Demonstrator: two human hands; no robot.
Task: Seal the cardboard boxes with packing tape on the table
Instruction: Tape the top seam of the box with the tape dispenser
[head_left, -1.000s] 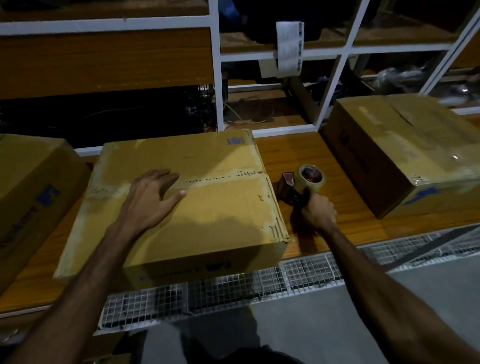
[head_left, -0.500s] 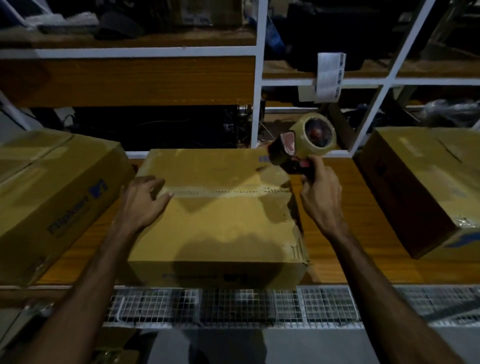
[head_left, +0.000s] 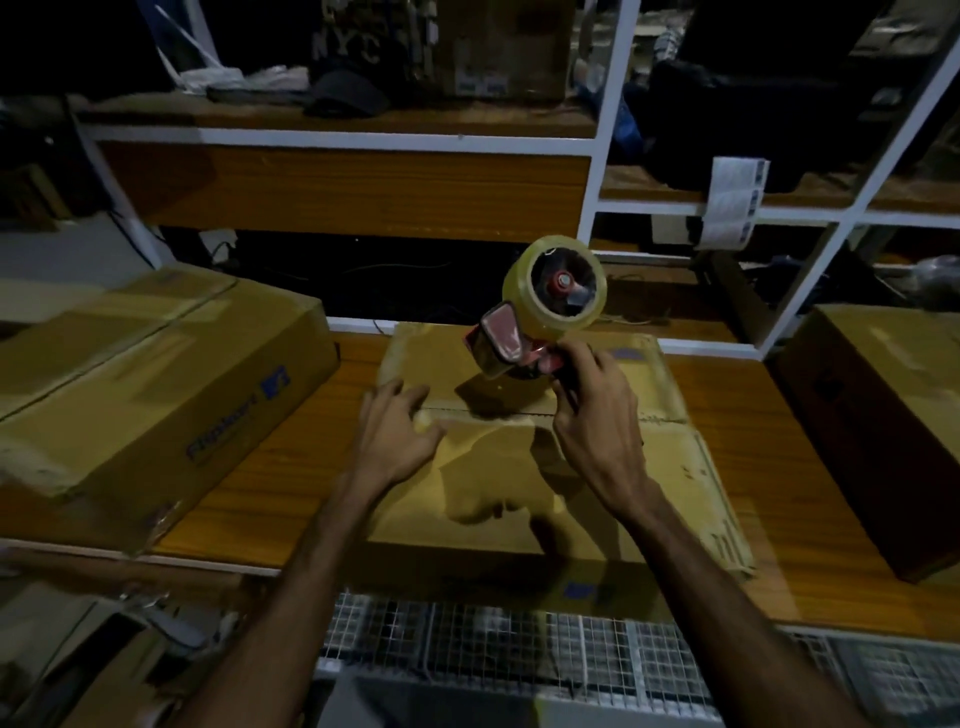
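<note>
My right hand (head_left: 597, 415) grips the light, stiff tape dispenser (head_left: 540, 312) by its handle, while the straight fingers of my left hand (head_left: 395, 431) rest on the box (head_left: 670, 467), which I judge slightly soft.

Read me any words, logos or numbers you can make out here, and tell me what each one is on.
"NYC": on the dark garment on the upper shelf.
"Flipkart", blurred but legible, beside a blue logo square: on the side of the left cardboard box.
Label strip hanging from the shelf frame: print too small to read.
Blue marks on the middle cardboard box: too blurred to read.
</note>
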